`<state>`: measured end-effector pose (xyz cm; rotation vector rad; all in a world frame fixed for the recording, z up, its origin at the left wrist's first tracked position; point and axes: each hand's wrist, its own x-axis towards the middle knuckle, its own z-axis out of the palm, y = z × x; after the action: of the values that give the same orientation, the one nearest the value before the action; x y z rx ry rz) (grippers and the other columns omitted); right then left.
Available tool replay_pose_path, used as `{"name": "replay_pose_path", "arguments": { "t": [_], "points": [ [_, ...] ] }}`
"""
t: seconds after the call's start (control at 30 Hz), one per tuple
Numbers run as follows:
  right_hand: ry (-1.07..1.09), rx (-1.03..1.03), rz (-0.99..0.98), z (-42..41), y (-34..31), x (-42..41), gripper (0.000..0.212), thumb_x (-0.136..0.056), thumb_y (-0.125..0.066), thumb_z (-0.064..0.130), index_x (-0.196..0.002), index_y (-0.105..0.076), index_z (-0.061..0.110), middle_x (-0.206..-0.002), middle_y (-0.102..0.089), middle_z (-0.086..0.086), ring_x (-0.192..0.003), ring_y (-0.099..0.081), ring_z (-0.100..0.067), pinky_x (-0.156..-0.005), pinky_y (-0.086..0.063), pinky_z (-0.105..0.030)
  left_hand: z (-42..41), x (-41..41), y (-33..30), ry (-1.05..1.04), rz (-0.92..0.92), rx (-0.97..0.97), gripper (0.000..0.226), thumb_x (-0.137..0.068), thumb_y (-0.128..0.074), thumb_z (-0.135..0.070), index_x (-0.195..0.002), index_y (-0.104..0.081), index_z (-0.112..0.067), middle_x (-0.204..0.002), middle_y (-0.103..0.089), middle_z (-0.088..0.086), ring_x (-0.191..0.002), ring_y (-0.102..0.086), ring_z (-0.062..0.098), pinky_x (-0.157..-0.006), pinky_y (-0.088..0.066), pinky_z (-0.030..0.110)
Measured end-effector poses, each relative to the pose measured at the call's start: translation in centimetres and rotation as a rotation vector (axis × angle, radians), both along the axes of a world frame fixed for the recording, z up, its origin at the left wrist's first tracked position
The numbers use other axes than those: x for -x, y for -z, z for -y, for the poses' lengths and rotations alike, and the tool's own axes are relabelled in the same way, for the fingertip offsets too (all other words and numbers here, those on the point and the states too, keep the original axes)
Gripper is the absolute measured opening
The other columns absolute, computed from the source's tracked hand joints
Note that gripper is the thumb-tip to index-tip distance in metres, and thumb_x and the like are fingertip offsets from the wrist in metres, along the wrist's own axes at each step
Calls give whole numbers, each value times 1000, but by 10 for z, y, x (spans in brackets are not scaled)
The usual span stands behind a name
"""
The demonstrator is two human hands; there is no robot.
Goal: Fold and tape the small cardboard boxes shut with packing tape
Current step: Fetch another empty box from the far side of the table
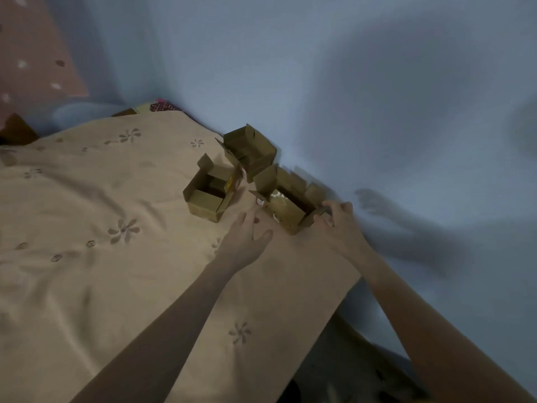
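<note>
Boxes: all three open and untaped on the bed (87, 257); right hand (338, 225) grip pinches the nearest box (286, 206) flap, left hand (247, 237) spread, no tape seen.

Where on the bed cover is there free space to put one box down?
The wide stretch of bed cover left of the left hand and the leftmost box is bare. By the wall it is crowded: three open boxes sit close together, the right hand gripping the nearest box.
</note>
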<state>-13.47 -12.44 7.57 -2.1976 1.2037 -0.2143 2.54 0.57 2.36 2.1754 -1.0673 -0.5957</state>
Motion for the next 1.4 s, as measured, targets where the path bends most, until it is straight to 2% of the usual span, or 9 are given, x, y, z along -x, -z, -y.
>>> {"name": "replay_pose_path", "arguments": {
  "t": [0.23,0.33,0.43,0.53,0.63,0.8,1.0,1.13,1.4],
  "points": [
    [26,-143,-5,75,46,-24,49,-95,-53,25,-136,-34,6,-134,-32,-19,-115,-46,-35,-99,-42,-39,79,12,24,-299,-268,-61,77,-77,-52,-71,-138,-27,-31,-132,-47,2,-112,-52,21,-91,-48,38],
    [27,-334,111,101,64,-30,71,-94,-58,19,-149,-15,8,-148,-31,-12,-128,-41,-22,-96,-36,-23,113,15,26,-499,-648,-69,97,-70,-58,-75,-144,-23,-24,-143,-40,6,-123,-46,28,-83,-47,38],
    [170,-605,247,117,79,-37,84,-89,-66,22,-150,-9,13,-131,-45,-4,-101,-52,-8,-75,-47,-14,138,20,31,-652,-878,-83,106,-66,-65,-72,-147,-19,-22,-149,-30,8,-133,-36,33,-94,-45,47],
    [210,-700,231,129,86,-44,52,-86,-68,30,-129,-41,17,-110,-55,1,-85,-56,-6,-67,-46,-19,148,24,42,-672,-799,-84,93,-75,-70,-53,-146,-23,-16,-145,-35,9,-131,-38,30,-102,-42,45],
    [146,-655,257,129,85,-48,12,-85,-69,30,-87,-58,26,-79,-62,14,-66,-62,0,-50,-45,-11,144,27,43,-671,-811,13,56,-90,-59,-28,-139,-34,-16,-130,-48,6,-113,-48,22,-87,-45,33],
    [-22,-476,313,125,64,-50,14,-79,-75,28,-84,-64,23,-77,-61,19,-69,-57,7,-48,-37,0,125,31,31,-746,-819,180,15,-100,-40,-30,-114,-45,-28,-92,-52,-12,-81,-50,4,-59,-41,19],
    [-133,-327,276,84,29,-61,35,-93,-53,45,-116,-58,20,-92,-57,16,-88,-56,-4,-66,-41,-14,82,32,4,-757,-516,322,32,-93,-44,-53,-95,-62,-27,-93,-61,-10,-80,-56,2,-51,-39,8],
    [-61,-156,377,50,1,-61,36,-101,-41,33,-67,-43,21,-60,-39,9,-57,-41,-8,-59,-29,-25,31,27,-18,-685,-721,481,20,-92,-52,-48,-94,-65,-33,-89,-67,-16,-88,-62,3,-70,-48,20],
    [-102,-138,549,-65,-61,-70,40,-99,-47,29,-60,-42,22,-49,-39,14,-44,-38,4,-46,-31,-8,-117,8,-59,-500,-1156,677,45,-78,-63,-26,-120,-57,-12,-101,-70,0,-90,-66,14,-79,-56,30]
  ]
}}
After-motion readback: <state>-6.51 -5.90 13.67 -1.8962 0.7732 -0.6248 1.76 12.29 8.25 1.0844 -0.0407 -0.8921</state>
